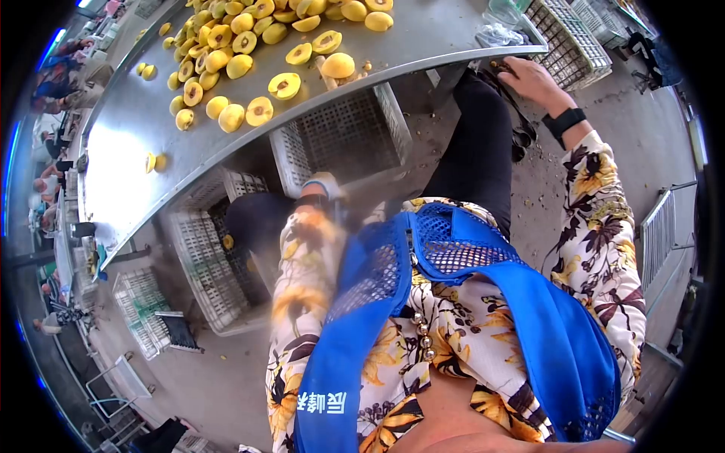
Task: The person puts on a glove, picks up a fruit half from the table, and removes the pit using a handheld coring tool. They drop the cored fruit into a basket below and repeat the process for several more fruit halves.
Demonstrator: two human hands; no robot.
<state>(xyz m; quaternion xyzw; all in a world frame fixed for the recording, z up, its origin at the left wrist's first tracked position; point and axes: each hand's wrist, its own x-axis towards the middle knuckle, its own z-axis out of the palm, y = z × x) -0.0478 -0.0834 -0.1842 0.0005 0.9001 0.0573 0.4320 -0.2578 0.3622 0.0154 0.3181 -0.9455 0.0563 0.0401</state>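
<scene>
My left hand (pixel 323 186), smeared by motion, is low in front of the table edge, close to a white plastic crate (pixel 287 162). Something pale with a bit of blue covers part of it, and its fingers are not clear. Out to the right, my right hand (pixel 532 79) has its fingers curled by my knee, under the corner of the metal table (pixel 423 41). A small dark thing shows at its fingertips; I cannot tell what it is. Yellow peaches (pixel 219 60), whole and halved, are heaped on the table. A wooden piece (pixel 326 74) lies beside one peach (pixel 338 66).
A second crate (pixel 215 264) with a few yellow pieces stands below the table to the left. Farther left is another crate (pixel 140 306). Clear plastic bags (pixel 498 34) lie at the table corner, with a tall crate (pixel 570 45) beyond. People are in the far left background.
</scene>
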